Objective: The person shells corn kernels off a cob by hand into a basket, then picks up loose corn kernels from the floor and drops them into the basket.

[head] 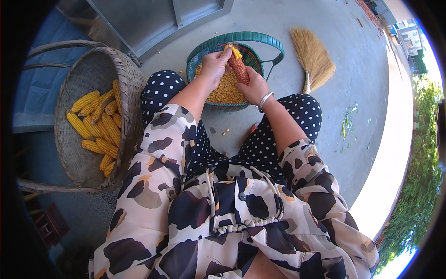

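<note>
Both my hands hold one corn cob [239,68] over a green woven basket [228,104]. Most of the cob is bare and reddish, with some yellow kernels left at its far end. My left hand [216,66] grips that far end, its thumb by the kernels. Around the near end is my right hand [253,85], with a silver bangle at the wrist. Loose corn kernels [224,89] lie in the basket below, whose wide green handle [240,36] arches over its far side.
At the left a large wicker basket [125,83] holds several yellow corn cobs [110,129]. A straw broom [312,57] lies on the concrete floor at the right. Scattered kernels [226,132] and green leaf bits [347,123] are on the floor. A metal-framed panel [153,21] stands beyond.
</note>
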`<action>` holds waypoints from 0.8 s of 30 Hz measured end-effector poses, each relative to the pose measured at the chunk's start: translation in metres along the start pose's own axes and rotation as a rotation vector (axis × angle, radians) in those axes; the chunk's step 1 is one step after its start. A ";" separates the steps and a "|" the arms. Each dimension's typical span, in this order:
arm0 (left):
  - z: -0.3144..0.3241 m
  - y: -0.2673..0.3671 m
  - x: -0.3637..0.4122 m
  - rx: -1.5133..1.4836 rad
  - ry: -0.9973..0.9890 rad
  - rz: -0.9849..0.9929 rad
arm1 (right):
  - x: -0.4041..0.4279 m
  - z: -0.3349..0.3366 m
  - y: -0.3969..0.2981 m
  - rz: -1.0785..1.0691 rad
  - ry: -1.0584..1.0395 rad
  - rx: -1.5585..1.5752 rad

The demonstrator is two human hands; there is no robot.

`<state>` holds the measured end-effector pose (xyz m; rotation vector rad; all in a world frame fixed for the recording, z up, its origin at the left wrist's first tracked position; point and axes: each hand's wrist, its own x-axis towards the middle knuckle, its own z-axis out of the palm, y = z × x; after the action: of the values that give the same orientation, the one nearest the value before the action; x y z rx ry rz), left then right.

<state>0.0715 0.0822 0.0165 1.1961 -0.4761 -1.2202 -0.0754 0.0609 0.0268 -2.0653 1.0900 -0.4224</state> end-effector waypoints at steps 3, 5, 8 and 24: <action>0.000 0.000 0.000 -0.033 -0.007 -0.002 | 0.004 -0.002 0.002 0.060 -0.064 0.184; -0.001 0.001 -0.002 -0.061 -0.020 0.007 | 0.001 -0.005 -0.006 0.114 -0.096 0.331; -0.002 0.001 -0.003 -0.069 -0.029 0.012 | 0.000 -0.006 -0.007 0.141 -0.104 0.410; -0.005 -0.006 0.004 0.035 -0.137 0.021 | 0.001 0.001 0.002 -0.007 0.082 -0.147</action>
<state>0.0741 0.0819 0.0084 1.1386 -0.6124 -1.2851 -0.0755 0.0601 0.0245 -2.1972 1.1943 -0.4455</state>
